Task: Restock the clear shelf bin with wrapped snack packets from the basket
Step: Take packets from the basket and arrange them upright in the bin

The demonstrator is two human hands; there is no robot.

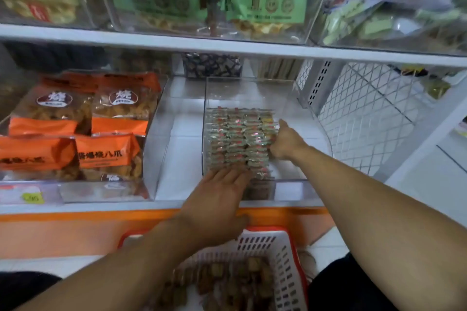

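A clear shelf bin (252, 88) on the lower shelf holds several tight rows of small wrapped snack packets (237, 136), green and red. My left hand (219, 199) lies flat with fingers spread over the bin's front edge, pressing on the nearest packets. My right hand (284, 141) reaches inside the bin and pushes against the right side of the packet stack, thumb pointing to the back, fingers curled. Below, a white basket with a red rim (283, 255) holds more brown wrapped packets (227, 285), partly hidden by my left forearm.
Another clear bin with orange snack bags (83, 134) stands to the left. A bare shelf gap (177, 149) separates the two bins. A white mesh panel (366, 118) closes the right side. The upper shelf (227, 43) carries bins of green bags.
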